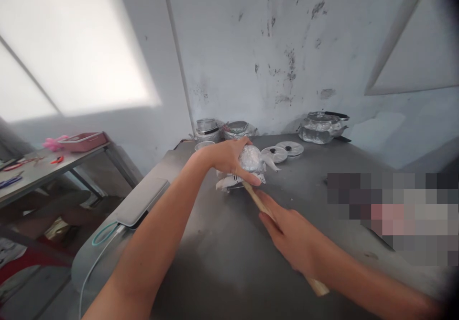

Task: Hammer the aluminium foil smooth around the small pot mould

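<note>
A shiny, silvery bundle wrapped in clear plastic [252, 158] rests on the grey table, with a twisted end of wrap sticking out to its right. My left hand [229, 157] grips it from the left and above, thumb along its near side. Just below the thumb lies a white strip with dark marks [229, 182]. My right hand [283, 224] is closed around a long wooden stick [263, 205]. Its far end meets the near side of the bundle under my left thumb; whether a tool head is attached there is hidden. The near end pokes out below my wrist.
Behind the bundle lie two round lids with black knobs [289, 148]. Metal pots [207, 127] and a plastic-wrapped pot [319, 128] stand along the wall. A flat grey device [143, 203] with a cable lies left. A side table holds a pink tray [84, 141]. A blurred patch covers the right.
</note>
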The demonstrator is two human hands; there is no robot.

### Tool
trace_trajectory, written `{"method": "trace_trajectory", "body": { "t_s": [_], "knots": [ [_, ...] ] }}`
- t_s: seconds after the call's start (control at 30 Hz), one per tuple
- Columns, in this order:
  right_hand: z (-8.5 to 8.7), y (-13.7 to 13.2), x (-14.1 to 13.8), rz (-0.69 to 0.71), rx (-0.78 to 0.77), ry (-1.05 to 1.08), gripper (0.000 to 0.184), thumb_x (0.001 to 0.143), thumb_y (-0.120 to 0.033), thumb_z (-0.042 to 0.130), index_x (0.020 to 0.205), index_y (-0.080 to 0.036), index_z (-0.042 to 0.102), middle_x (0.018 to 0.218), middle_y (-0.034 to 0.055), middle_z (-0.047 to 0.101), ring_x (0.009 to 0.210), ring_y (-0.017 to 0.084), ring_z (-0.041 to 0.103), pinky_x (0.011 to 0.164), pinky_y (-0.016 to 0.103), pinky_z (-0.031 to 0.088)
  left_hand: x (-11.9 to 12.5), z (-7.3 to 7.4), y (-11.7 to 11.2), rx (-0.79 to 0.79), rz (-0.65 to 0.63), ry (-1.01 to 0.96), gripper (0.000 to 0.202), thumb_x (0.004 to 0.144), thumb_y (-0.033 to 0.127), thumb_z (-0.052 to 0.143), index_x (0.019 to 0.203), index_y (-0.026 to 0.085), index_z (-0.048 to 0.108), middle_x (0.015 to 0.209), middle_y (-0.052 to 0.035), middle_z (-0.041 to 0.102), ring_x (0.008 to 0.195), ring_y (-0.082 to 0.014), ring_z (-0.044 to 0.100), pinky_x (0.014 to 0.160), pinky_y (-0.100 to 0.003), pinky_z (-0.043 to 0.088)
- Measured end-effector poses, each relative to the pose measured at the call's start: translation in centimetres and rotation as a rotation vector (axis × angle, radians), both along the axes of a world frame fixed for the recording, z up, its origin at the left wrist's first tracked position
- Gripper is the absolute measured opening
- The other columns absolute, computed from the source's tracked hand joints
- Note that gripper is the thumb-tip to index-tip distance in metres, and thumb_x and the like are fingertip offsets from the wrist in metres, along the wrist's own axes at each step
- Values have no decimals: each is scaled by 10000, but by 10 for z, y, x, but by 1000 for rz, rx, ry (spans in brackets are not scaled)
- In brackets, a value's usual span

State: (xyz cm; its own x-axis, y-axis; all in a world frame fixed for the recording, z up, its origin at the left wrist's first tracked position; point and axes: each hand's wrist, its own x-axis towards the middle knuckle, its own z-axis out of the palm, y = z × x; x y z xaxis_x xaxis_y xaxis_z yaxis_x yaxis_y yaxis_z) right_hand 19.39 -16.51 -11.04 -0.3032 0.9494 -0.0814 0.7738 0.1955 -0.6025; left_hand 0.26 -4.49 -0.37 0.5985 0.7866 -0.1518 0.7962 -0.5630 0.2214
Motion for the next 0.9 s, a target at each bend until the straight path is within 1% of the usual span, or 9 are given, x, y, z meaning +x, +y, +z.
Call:
{"method": "trace_trajectory", "body": {
  "t_s": [0.1, 0.2, 0.3, 0.43, 0.53, 0.6, 0.67, 0.8, 0.9],
  "knots": [
    [1, 0, 1, -21, 58, 19, 472, 1004, -316, 309, 1475, -316, 342, 538, -50, 529, 444, 160, 517, 520, 272, 297, 0, 0, 0, 4, -5, 2, 1190, 589, 809, 663, 1549, 325, 153, 1593, -63, 300, 1339, -376, 428, 970, -445, 481],
    [-5, 1, 0, -54, 111, 25, 532, 1006, -329, 302, 1535, -312, 244, 556, -48, 532, 468, 170, 512, 511, 272, 298, 0, 1, 0, -5, -10, 0, 1164, 603, 800, 659, 1545, 334, 159, 1600, -55, 288, 1344, -375, 424, 960, -433, 487],
    [-9, 1, -1, -29, 54, 8, 541, 1002, -311, 302, 1539, -288, 250, 561, -37, 549, 468, 168, 519, 511, 270, 304, -1, 1, 0, -12, -4, 5, 1170, 600, 790, 665, 1544, 331, 149, 1603, -60, 283, 1351, -376, 417, 967, -419, 476],
    [-4, -1, -2, -11, 3, 6, 523, 998, -294, 316, 1520, -292, 288, 571, -29, 565, 463, 162, 533, 507, 264, 293, -1, 0, 1, -14, -14, 10, 1188, 594, 801, 655, 1547, 330, 125, 1604, -60, 279, 1361, -373, 399, 966, -415, 467],
    [-1, -2, -1, -25, 32, 32, 516, 1004, -304, 314, 1519, -307, 285, 571, -40, 555, 462, 164, 527, 513, 265, 306, -1, 0, 1, -12, -20, 12, 1188, 600, 812, 640, 1551, 330, 116, 1610, -55, 263, 1368, -374, 385, 975, -420, 459],
    [-4, -1, -1, -57, 77, 37, 536, 1009, -319, 303, 1541, -310, 233, 553, -51, 540, 458, 171, 515, 512, 268, 315, -1, 1, 1, -10, -21, 12, 1186, 600, 819, 639, 1550, 322, 132, 1606, -57, 271, 1361, -373, 392, 977, -420, 459],
    [-8, 0, -1, -57, 85, 21, 551, 1010, -322, 299, 1552, -310, 199, 549, -52, 542, 462, 176, 518, 515, 273, 323, 0, 1, 1, -9, -17, 9, 1197, 589, 832, 643, 1548, 316, 147, 1602, -59, 280, 1351, -371, 405, 973, -418, 464],
    [-10, 2, -1, 15, 30, -19, 503, 1001, -294, 313, 1504, -302, 299, 595, -26, 591, 497, 181, 558, 536, 280, 334, 0, 1, 0, -7, -7, 10, 1221, 577, 842, 647, 1551, 316, 131, 1606, -60, 269, 1355, -371, 404, 980, -420, 462],
    [-6, 1, -1, 12, 24, -5, 496, 1007, -301, 306, 1502, -314, 299, 608, -26, 590, 508, 182, 555, 538, 279, 332, 1, 1, 0, -5, -4, 5, 1196, 584, 815, 657, 1545, 322, 145, 1590, -61, 308, 1335, -372, 430, 964, -419, 473]
  ]
}}
